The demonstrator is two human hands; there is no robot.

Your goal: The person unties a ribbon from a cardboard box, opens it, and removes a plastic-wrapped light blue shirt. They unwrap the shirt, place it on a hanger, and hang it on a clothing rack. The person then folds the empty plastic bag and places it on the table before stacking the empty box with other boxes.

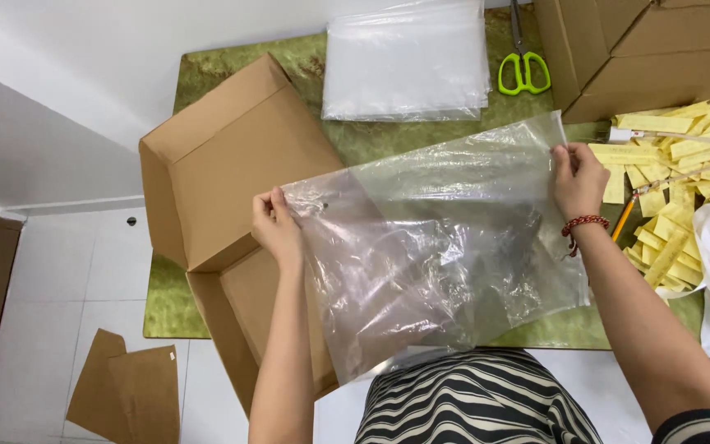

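Clear plastic is stretching between 2 hands above the counter (232, 70): the person is holding a thin see-through bag (437, 238) by its upper corners, and it is hanging over the near edge, its lower end drooping toward the striped top at the lap. The left hand (275, 224) is pinching the left corner, fingers closed tight on the film; the right hand (578, 177) is pinching the right corner the same way, a red bead bracelet (583, 222) sitting on that wrist.

What could go wrong: the film looks slippery and creased, so a corner may be sliding out of either pinch, or the sheets may be clinging together. The open cardboard box (223, 164) at the left edge is lying close, and its rim could be snagging the bag.

At the far edge, a stack of clear bags (408, 57) and green scissors (523, 70) are lying. Yellow paper slips (684, 156) are spreading across the right edge, beside more cartons (651, 57).
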